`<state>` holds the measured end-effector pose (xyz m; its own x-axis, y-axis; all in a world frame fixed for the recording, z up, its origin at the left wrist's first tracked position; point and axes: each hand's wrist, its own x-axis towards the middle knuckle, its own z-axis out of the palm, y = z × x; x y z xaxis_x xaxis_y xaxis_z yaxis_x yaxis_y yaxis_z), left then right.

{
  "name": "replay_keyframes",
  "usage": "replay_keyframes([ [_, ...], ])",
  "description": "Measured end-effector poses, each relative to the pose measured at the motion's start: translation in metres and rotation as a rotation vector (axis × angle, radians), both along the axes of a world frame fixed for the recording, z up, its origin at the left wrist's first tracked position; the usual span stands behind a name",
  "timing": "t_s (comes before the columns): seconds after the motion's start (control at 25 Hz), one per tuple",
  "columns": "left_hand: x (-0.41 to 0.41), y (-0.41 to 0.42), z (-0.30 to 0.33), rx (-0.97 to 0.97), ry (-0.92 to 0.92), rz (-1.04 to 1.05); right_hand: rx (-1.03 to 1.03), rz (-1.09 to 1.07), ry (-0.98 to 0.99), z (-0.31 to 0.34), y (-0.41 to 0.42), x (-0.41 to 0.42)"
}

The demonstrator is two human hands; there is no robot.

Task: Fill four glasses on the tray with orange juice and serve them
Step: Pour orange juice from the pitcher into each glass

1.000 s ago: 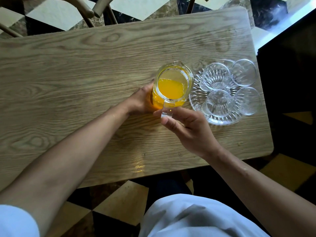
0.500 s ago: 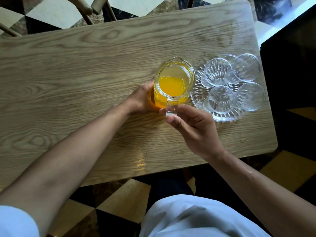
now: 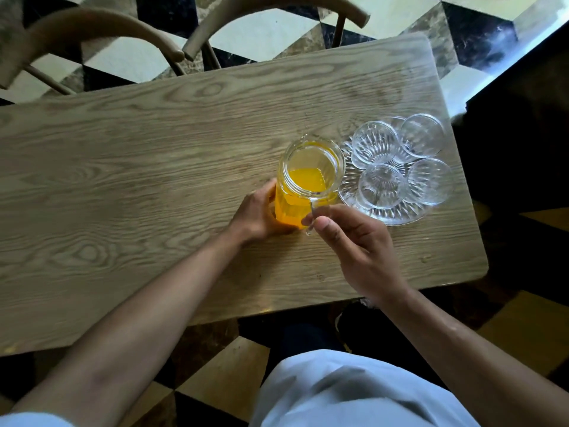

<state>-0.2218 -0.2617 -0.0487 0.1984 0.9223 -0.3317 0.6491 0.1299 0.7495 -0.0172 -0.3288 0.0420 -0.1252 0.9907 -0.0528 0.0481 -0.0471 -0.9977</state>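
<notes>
A glass jug [image 3: 309,180] partly full of orange juice stands upright on the wooden table [image 3: 154,180]. My left hand [image 3: 258,214] wraps the jug's left side. My right hand [image 3: 354,241] pinches the jug's clear handle at its near side. Just right of the jug lies a round cut-glass tray [image 3: 397,215] with several empty glasses on it: one at the far left [image 3: 374,147], one at the far right [image 3: 421,135], one at the near left [image 3: 381,186].
Two wooden chair backs [image 3: 101,29] stand beyond the table's far edge. The table's right edge lies close past the tray, with a dark cabinet [image 3: 523,149] beyond it. A checkered tile floor surrounds the table.
The head view has shifted so the chairs show more. Both hands stay on the jug, which remains standing on the table beside the tray.
</notes>
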Motion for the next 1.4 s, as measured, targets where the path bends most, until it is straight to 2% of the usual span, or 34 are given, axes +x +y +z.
replay_keyframes([
  [0.2,0.030,-0.038,0.011,-0.050,0.025,0.109,0.052,0.049,-0.020,0.018,-0.013,0.033],
  [0.56,0.123,-0.107,0.023,-0.167,-0.100,0.222,0.157,0.079,-0.163,0.044,-0.046,0.113],
  [0.88,0.194,-0.132,0.025,-0.286,-0.161,0.189,0.147,0.011,-0.209,0.049,-0.061,0.172],
  [1.4,0.272,-0.145,0.014,-0.272,-0.179,0.208,0.032,-0.003,-0.124,0.039,-0.071,0.237],
])
